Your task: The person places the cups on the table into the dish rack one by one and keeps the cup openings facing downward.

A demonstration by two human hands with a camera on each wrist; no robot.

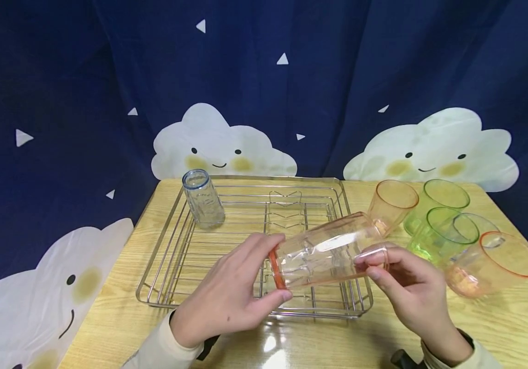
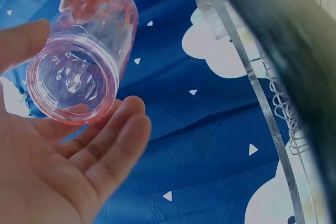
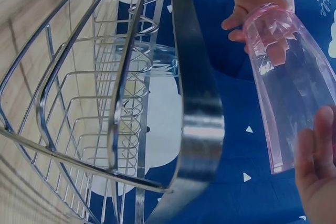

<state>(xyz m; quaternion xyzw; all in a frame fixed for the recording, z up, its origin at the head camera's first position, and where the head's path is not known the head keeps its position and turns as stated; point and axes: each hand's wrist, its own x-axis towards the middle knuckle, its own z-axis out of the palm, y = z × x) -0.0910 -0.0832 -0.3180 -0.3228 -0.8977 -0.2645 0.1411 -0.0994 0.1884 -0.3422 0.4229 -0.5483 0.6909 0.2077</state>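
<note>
A clear pink-orange tumbler point(image 1: 323, 251) lies tilted in the air above the front right of the wire rack point(image 1: 240, 306). My left hand point(image 1: 236, 287) grips its red-tinted base end between thumb and fingers. At the wider rim end, my right hand point(image 1: 411, 289) pinches the wall, with fingertips showing through the clear side. The left wrist view looks onto the tumbler's round faceted base point(image 2: 72, 80). Along its length, the same tumbler point(image 3: 286, 77) spans both hands in the right wrist view. A blue-rimmed clear glass point(image 1: 204, 200) stands in the rack's back left corner.
Right of the rack are an orange tumbler point(image 1: 390, 202), a green tumbler point(image 1: 448, 192), another green one point(image 1: 448, 230) and a red-rimmed one point(image 1: 494, 266). A bluish rim shows behind them. A dark blue cloud-print curtain point(image 1: 314, 87) hangs behind the wooden table point(image 1: 111, 307).
</note>
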